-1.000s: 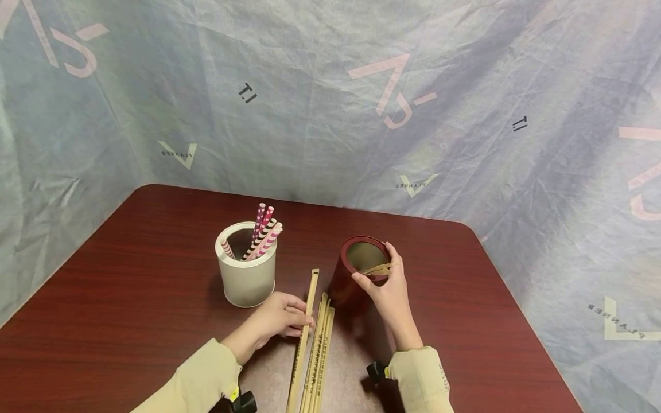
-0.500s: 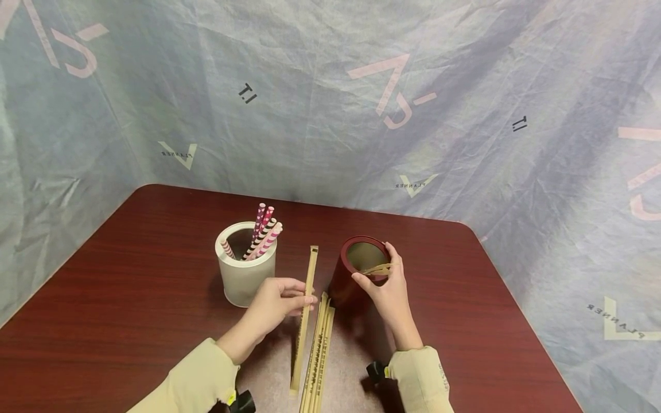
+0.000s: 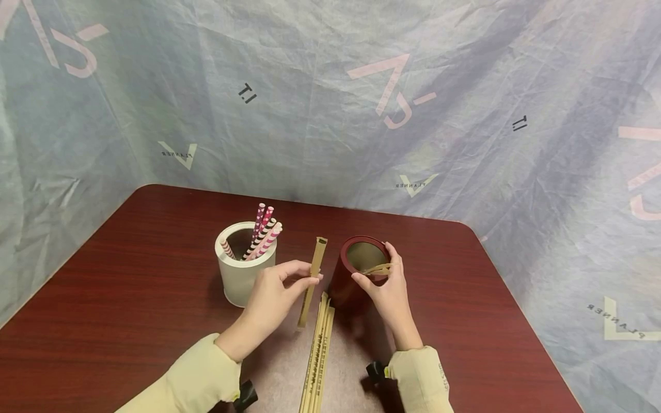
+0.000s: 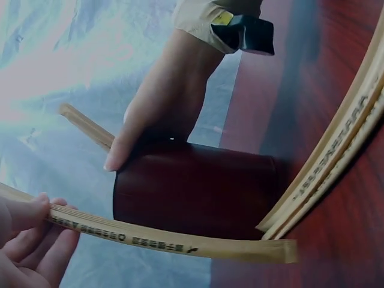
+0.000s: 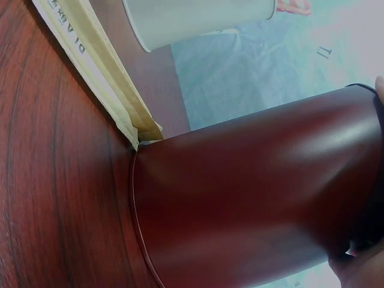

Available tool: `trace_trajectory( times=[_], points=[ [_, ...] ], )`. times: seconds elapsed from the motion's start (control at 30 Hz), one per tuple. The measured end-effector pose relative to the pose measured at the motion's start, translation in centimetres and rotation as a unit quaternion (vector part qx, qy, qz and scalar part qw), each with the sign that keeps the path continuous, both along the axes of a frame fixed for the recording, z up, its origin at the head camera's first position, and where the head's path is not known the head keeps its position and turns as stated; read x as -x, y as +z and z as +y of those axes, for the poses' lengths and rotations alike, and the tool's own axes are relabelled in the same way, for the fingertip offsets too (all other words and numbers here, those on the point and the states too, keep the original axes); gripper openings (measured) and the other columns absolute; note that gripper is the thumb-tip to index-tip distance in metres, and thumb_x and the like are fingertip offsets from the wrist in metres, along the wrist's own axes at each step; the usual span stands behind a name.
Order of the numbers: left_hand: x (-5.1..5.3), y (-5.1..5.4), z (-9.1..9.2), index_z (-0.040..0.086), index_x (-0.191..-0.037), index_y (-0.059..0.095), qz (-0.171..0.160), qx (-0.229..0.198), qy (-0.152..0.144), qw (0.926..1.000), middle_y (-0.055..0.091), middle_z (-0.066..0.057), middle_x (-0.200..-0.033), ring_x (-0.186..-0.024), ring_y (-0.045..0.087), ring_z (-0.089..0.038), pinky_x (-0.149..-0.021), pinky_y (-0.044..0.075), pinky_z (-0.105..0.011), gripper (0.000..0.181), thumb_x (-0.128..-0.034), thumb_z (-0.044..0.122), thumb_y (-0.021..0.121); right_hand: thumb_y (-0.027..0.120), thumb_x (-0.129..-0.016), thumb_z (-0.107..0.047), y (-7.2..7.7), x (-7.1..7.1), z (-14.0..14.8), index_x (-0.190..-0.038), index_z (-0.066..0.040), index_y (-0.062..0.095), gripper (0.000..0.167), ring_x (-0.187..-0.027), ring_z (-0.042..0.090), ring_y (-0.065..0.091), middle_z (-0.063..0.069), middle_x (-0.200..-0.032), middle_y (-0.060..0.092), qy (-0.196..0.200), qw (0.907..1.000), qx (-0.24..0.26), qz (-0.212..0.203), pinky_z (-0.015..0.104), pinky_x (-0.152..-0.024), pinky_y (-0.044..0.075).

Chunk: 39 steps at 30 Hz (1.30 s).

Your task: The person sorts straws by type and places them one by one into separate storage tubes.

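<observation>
My left hand [image 3: 273,295] pinches a slim paper-wrapped stick [image 3: 316,258] with dark print, near its middle, thumb against fingers. The stick is tilted up and held off the table, left of a dark red canister [image 3: 347,284]. In the left wrist view the wrapped stick [image 4: 180,240] crosses in front of the canister [image 4: 192,186]. Around the canister's top rim my right hand [image 3: 389,292] curls its thumb and fingers. Another wrapped stick [image 3: 379,269] leans inside that canister, its end showing by the right hand; its lower part is hidden.
Several similar wrapped sticks [image 3: 319,355] lie side by side on the dark red wooden table [image 3: 170,241], their far ends beside the canister's base. A white canister [image 3: 248,284] holding several patterned paper straws [image 3: 265,235] stands to the left. Grey fabric [image 3: 310,115] hangs behind.
My left hand has lifted the wrapped stick off the table and moved it forward and slightly right, tipping its far end up. The right hand and canister stay put.
</observation>
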<state>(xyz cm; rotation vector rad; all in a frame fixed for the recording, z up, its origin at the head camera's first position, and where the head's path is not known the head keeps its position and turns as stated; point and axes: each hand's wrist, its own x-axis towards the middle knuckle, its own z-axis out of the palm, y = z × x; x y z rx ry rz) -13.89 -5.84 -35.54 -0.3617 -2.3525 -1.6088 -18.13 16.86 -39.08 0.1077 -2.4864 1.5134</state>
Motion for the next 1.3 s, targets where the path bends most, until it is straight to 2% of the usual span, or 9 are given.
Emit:
trace_trajectory(
  times=[0.23, 0.47, 0.6, 0.77, 0.83, 0.93, 1.0, 1.1, 1.3],
  points=[
    [-0.1, 0.7, 0.2, 0.011, -0.093, 0.076, 0.123, -0.024, -0.003, 0.9921, 0.076, 0.000, -0.086, -0.081, 0.067, -0.003, -0.068, 0.053, -0.019, 0.013, -0.0810, 0.007, 0.075, 0.078, -0.081, -0.026, -0.1, 0.1, 0.0, -0.153, -0.015, 0.022, 0.092, -0.130, 0.028, 0.043, 0.011, -0.152, 0.031, -0.003, 0.9999, -0.012, 0.004, 0.048, -0.102, 0.042],
    [0.2, 2.0, 0.6, 0.005, -0.089, 0.074, 0.255, -0.049, -0.026, 0.9653, 0.075, -0.005, -0.086, -0.077, 0.069, -0.007, -0.068, 0.054, -0.016, 0.016, -0.0758, -0.005, 0.076, 0.079, -0.080, -0.025, 0.0, 0.1, 0.0, -0.153, -0.015, 0.022, 0.093, -0.130, 0.028, 0.042, 0.011, -0.151, 0.032, -0.007, 1.0000, -0.006, 0.002, 0.048, -0.103, 0.041],
    [0.3, 2.9, 0.9, 0.003, -0.091, 0.073, 0.320, -0.067, -0.045, 0.9441, 0.075, -0.008, -0.090, -0.084, 0.071, -0.012, -0.077, 0.054, -0.018, 0.019, -0.0758, -0.008, 0.074, 0.080, -0.080, -0.026, 0.0, 0.1, 0.0, -0.153, -0.015, 0.022, 0.093, -0.130, 0.028, 0.042, 0.010, -0.152, 0.032, -0.006, 1.0000, -0.005, 0.000, 0.047, -0.102, 0.042],
    [0.3, 3.5, 1.5, -0.002, -0.095, 0.071, 0.407, -0.098, -0.081, 0.9044, 0.074, -0.014, -0.090, -0.088, 0.071, -0.017, -0.081, 0.055, -0.020, 0.010, -0.0850, -0.003, 0.068, 0.079, -0.080, -0.027, 0.0, 0.1, -0.1, -0.153, -0.016, 0.022, 0.093, -0.129, 0.027, 0.043, 0.010, -0.152, 0.032, -0.008, 0.9999, -0.007, -0.001, 0.045, -0.098, 0.045],
    [0.3, 3.6, 1.8, -0.004, -0.095, 0.070, 0.425, -0.121, -0.108, 0.8906, 0.073, -0.018, -0.090, -0.090, 0.072, -0.019, -0.082, 0.056, -0.023, 0.009, -0.0886, -0.001, 0.065, 0.079, -0.080, -0.027, 0.0, 0.1, -0.1, -0.153, -0.016, 0.022, 0.093, -0.128, 0.027, 0.045, 0.010, -0.151, 0.032, -0.009, 0.9999, -0.008, 0.000, 0.044, -0.097, 0.046],
    [0.1, 3.7, 2.3, -0.007, -0.096, 0.069, 0.435, -0.146, -0.141, 0.8771, 0.072, -0.021, -0.090, -0.092, 0.072, -0.023, -0.083, 0.057, -0.027, 0.010, -0.0903, -0.001, 0.063, 0.080, -0.080, -0.026, 0.0, 0.1, -0.1, -0.153, -0.015, 0.023, 0.093, -0.126, 0.027, 0.046, 0.010, -0.151, 0.033, -0.009, 0.9999, -0.008, 0.003, 0.044, -0.097, 0.046],
    [0.1, 3.7, 2.6, -0.007, -0.096, 0.068, 0.432, -0.150, -0.155, 0.8757, 0.072, -0.021, -0.091, -0.092, 0.072, -0.025, -0.082, 0.057, -0.028, 0.011, -0.0912, 0.000, 0.062, 0.080, -0.080, -0.026, 0.1, 0.1, -0.2, -0.153, -0.015, 0.023, 0.093, -0.124, 0.026, 0.046, 0.010, -0.151, 0.033, -0.009, 0.9999, -0.005, 0.004, 0.043, -0.097, 0.045],
    [0.3, 3.3, 3.1, -0.005, -0.097, 0.068, 0.425, -0.139, -0.149, 0.8821, 0.073, -0.019, -0.091, -0.088, 0.072, -0.023, -0.079, 0.057, -0.025, 0.010, -0.0906, 0.000, 0.063, 0.080, -0.080, -0.027, 0.1, 0.0, -0.1, -0.153, -0.015, 0.022, 0.093, -0.125, 0.026, 0.046, 0.010, -0.151, 0.032, -0.007, 1.0000, -0.003, 0.002, 0.041, -0.097, 0.044],
    [1.0, 2.1, 4.1, -0.001, -0.094, 0.070, 0.379, -0.120, -0.114, 0.9106, 0.073, -0.013, -0.090, -0.083, 0.071, -0.018, -0.076, 0.055, -0.021, 0.010, -0.0854, -0.004, 0.067, 0.079, -0.081, -0.028, 0.0, 0.0, 0.0, -0.153, -0.017, 0.021, 0.093, -0.124, 0.024, 0.047, 0.008, -0.153, 0.030, -0.004, 1.0000, -0.006, -0.003, 0.033, -0.093, 0.046]
  ],
)
